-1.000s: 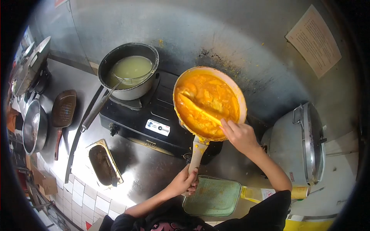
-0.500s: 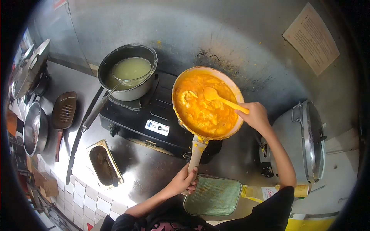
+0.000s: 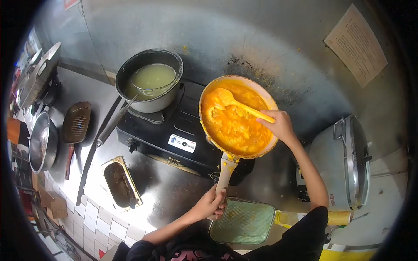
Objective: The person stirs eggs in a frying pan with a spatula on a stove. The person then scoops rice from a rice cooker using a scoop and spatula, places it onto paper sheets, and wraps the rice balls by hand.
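My left hand point(image 3: 210, 205) is wrapped round the light handle of a pan point(image 3: 273, 101) over the right side of the black gas stove point(image 3: 165, 145). Orange-yellow, lumpy food point(image 3: 235, 130) in thick liquid fills the pan. Above the pan's right rim, my right hand point(image 3: 278, 125) grips the end of a yellow spoon point(image 3: 250, 111). The spoon's rounded head lies at the upper left of the food. On the left burner stands a dark pot point(image 3: 159, 103) of pale green liquid, with a long-handled strainer point(image 3: 114, 124) resting in it.
A brown grill pan point(image 3: 76, 123), a metal bowl point(image 3: 50, 145) and a rectangular tin point(image 3: 123, 185) stand at left. Near my body lies a green mesh-lined tray point(image 3: 244, 221), beside a yellow bottle point(image 3: 285, 218). A large lidded cooker point(image 3: 328, 163) stands at right. Behind is a stained metal wall.
The spoon has swept through the food and its head now lies further up and left than half a second ago. My right hand moved slightly left with it. My left hand keeps its hold.
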`<control>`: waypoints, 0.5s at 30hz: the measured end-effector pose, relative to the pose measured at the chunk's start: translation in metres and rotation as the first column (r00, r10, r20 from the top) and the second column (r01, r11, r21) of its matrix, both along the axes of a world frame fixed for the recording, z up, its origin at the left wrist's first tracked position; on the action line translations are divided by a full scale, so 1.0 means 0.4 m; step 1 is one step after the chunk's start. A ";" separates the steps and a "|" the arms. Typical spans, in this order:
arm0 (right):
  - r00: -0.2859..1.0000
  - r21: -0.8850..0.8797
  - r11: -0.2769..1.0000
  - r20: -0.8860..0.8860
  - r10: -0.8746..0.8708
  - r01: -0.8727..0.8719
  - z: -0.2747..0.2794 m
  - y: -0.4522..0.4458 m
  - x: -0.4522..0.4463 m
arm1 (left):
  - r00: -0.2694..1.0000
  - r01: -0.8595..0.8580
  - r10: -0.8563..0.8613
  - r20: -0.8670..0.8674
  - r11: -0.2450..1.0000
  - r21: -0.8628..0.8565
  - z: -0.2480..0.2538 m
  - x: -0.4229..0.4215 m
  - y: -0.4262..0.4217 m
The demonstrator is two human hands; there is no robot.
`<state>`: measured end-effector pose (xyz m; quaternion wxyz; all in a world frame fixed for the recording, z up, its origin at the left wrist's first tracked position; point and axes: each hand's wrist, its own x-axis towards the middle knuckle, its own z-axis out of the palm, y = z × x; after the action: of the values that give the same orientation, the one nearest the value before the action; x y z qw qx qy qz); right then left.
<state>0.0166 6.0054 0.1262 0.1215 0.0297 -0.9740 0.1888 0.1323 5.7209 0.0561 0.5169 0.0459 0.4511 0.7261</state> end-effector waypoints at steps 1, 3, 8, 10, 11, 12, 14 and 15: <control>1.000 -0.003 1.000 -0.002 -0.002 0.002 0.006 -0.001 0.002 | 1.000 -0.002 0.002 0.007 1.000 0.001 0.003 -0.001 0.000; 0.998 0.066 0.996 -0.006 0.064 -0.064 0.020 0.000 0.006 | 1.000 -0.002 0.002 0.010 1.000 -0.003 0.003 0.000 0.000; 0.997 0.090 0.993 -0.001 0.080 -0.079 0.097 0.007 0.067 | 0.999 0.003 -0.003 0.033 1.000 0.010 -0.006 0.001 0.000; 0.999 0.084 0.995 0.004 0.052 -0.052 0.158 0.012 0.095 | 1.000 -0.011 0.011 -0.006 1.000 0.015 -0.016 0.004 0.001; 0.987 0.113 0.994 0.158 -0.013 -0.005 0.208 0.009 0.113 | 1.000 -0.007 0.007 -0.005 1.000 0.015 -0.021 0.004 0.002; 0.948 0.147 0.988 0.306 -0.083 0.039 0.256 0.000 0.129 | 0.999 -0.013 0.014 -0.031 1.000 0.016 -0.024 0.004 0.002; 0.878 0.196 0.978 0.453 -0.156 0.072 0.362 -0.043 0.148 | 0.998 -0.008 0.009 -0.058 1.000 0.014 -0.022 0.003 0.001; 0.781 0.248 0.965 0.584 -0.223 0.090 0.388 -0.050 0.147 | 0.999 -0.006 0.006 -0.036 1.000 0.010 -0.013 0.000 0.000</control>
<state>0.0754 5.9855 0.2814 -0.1855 -0.1014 -0.9745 0.0756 0.1324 5.7209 0.0511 0.5061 0.0601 0.4570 0.7289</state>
